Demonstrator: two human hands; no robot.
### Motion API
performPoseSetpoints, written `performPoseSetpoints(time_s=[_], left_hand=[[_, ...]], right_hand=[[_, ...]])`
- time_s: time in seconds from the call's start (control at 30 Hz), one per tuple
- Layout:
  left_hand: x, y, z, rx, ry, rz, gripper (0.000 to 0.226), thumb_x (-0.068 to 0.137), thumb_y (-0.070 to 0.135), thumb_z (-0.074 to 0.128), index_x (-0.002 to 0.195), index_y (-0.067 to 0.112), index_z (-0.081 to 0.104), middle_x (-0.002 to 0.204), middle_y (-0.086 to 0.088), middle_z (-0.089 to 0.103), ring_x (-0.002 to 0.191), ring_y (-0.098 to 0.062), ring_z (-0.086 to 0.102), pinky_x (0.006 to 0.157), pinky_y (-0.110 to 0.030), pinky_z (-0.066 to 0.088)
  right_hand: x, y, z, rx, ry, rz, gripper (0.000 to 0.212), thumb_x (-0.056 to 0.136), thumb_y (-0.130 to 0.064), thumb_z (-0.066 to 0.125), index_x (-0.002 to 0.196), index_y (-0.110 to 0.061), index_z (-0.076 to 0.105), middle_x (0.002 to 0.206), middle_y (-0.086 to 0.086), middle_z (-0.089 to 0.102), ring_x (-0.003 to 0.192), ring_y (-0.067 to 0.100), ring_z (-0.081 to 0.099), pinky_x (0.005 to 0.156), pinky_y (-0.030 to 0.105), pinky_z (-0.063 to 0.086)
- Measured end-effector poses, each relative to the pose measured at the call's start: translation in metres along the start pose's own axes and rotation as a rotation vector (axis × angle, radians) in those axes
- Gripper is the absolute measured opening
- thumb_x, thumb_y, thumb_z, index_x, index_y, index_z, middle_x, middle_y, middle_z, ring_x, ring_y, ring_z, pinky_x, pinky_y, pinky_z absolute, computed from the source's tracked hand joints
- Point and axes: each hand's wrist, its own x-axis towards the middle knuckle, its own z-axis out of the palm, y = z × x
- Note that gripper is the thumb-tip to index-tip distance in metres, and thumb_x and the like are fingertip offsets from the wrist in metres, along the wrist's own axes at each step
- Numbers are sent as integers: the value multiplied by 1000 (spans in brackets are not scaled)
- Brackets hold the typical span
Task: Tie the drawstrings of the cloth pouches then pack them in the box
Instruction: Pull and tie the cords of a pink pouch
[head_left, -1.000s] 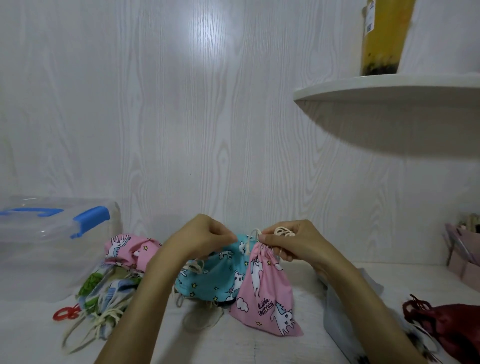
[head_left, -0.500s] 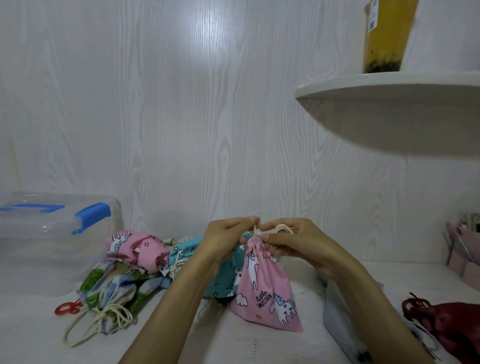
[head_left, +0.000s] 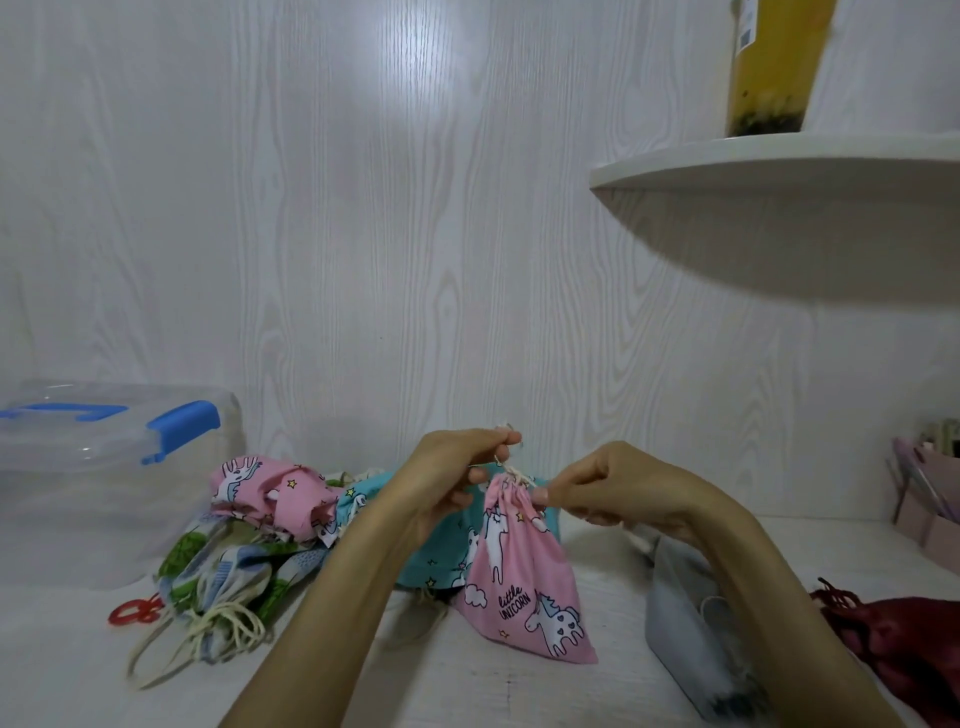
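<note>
My left hand (head_left: 441, 483) and right hand (head_left: 608, 488) pinch the cream cord (head_left: 511, 470) cinching a pink cotton unicorn pouch (head_left: 524, 577) above the white woodgrain table (head_left: 467, 686).

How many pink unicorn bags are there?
2. One pink unicorn pouch hangs from the hands, left hand and right hand. Another pink pouch lies crumpled on the pile. More may hide underneath.
</note>
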Motion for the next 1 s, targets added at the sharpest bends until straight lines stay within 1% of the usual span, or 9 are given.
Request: performPoseSetpoints(time_s=[0.1,0.2,0.3,0.4,0.53,0.67,0.73,0.83,1.0], left_hand=[[0,2,-5,52,-15,-23,18,92,21,58,98,11,71,67,10,61,39,-2,35,34,-12,22],[-2,4,-9,118,-17,-37,19,91,21,58,99,10,72,65,11,61,39,-2,33,35,-12,20],[-5,5,-10,196,-80,-41,20,90,24,60,99,13,74,65,11,59,44,-3,32,38,-13,20],[-11,8,-8,328,-221,-21,17,87,30,64,91,20,78,65,14,60,49,-3,34,43,-14,21],[-19,13,2,578,-322,-2,31,89,37,61,61,28,70,50,20,55,52,0,39,52,-17,28],[-25,16,6,615,-504,-9,35,91,49,50,72,23,63,53,15,50,48,2,42,54,-16,31],[-26,15,9,633,-485,8,34,90,48,51,70,24,63,50,19,54,45,3,43,54,-16,31],[-25,13,12,613,-448,1,32,91,43,57,67,22,62,47,18,52,43,3,43,51,-14,32],[-21,14,8,360,-335,-49,26,88,36,62,69,19,67,54,12,54,50,-1,44,46,-13,34]], right_hand=[[-1,-2,-2,-29,47,-12,19,81,-35,69,83,-19,78,46,-11,42,50,5,31,49,17,28],[0,-2,-2,-114,17,6,20,81,-40,67,82,-23,78,45,-17,50,53,3,37,52,15,32],[-1,-2,-3,-163,3,25,20,81,-45,64,72,-31,74,66,-22,62,72,-1,52,66,15,39],[-7,-2,-13,-107,47,3,31,81,-47,60,61,-25,68,84,-7,66,88,9,57,84,23,41],[-19,-6,-21,110,20,-66,38,77,-48,55,48,-23,50,61,-4,56,66,12,46,79,27,37],[-13,-13,-18,269,110,-128,42,88,-38,54,49,-24,55,56,-7,55,66,13,47,87,31,41],[-9,-16,-10,278,117,-206,33,90,-36,53,63,-22,67,68,-8,65,77,13,55,91,31,41],[-6,-20,3,80,59,-323,29,90,-46,45,98,-32,70,106,-19,68,105,1,59,95,23,45],[-10,-17,-7,-12,128,-248,27,91,-33,54,117,-24,55,118,-8,63,106,7,60,85,22,49]])
